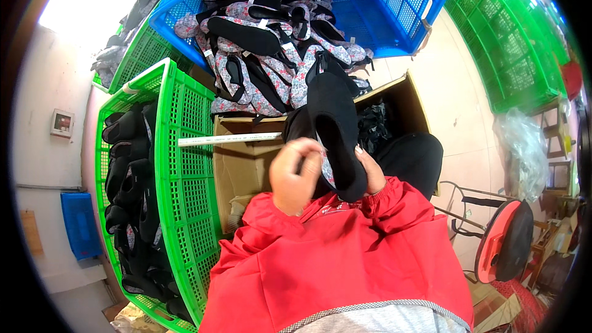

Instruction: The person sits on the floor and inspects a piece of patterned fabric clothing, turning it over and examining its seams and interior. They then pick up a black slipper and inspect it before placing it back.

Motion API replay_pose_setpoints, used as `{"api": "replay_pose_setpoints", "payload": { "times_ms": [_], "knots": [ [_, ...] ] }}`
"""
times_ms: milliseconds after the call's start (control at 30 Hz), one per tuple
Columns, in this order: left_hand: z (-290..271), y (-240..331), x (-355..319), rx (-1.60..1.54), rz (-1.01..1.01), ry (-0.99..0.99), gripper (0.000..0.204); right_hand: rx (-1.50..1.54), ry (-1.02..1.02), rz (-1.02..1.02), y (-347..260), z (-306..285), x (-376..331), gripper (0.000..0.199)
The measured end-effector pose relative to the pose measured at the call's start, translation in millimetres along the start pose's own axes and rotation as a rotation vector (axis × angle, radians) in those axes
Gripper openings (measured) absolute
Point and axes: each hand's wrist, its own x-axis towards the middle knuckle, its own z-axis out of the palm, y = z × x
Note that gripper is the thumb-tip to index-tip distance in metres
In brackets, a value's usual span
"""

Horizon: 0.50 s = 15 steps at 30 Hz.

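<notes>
A black fabric slipper (333, 105) lies lengthwise over my lap, its toe pointing away and its opening facing up. Some flowered lining shows along its left edge. My right hand (372, 172) grips it near the heel, thumb up along the side. Against the opening's left edge is my left hand (296, 176), with its fingers curled into a pinch; what the fingertips hold is hidden. Beyond the slipper rises a heap of black slippers with grey and red flowered fabric (265, 37).
The heap spills from a blue plastic crate (351, 24). A green crate (191, 160) at left holds black slippers. A white rod (228, 140) crosses a cardboard box (243, 169) in front of me. At right stand a red and black round-seated stool (502, 240) and green crates (505, 43).
</notes>
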Motion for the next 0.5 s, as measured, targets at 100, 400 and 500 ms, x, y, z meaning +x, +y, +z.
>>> {"api": "replay_pose_setpoints", "payload": {
  "times_ms": [100,400,500],
  "knots": [
    [-16,-26,20,-0.521,-0.374,0.133,0.032,0.152,-0.160,0.193,-5,-15,0,0.044],
    [-9,-46,13,-1.505,-0.523,-0.227,0.080,0.353,-0.684,0.538,-3,6,-4,0.043],
    [-8,-44,18,-1.518,-0.499,-0.230,0.078,0.270,-0.621,0.506,6,1,-1,0.043]
  ]
}}
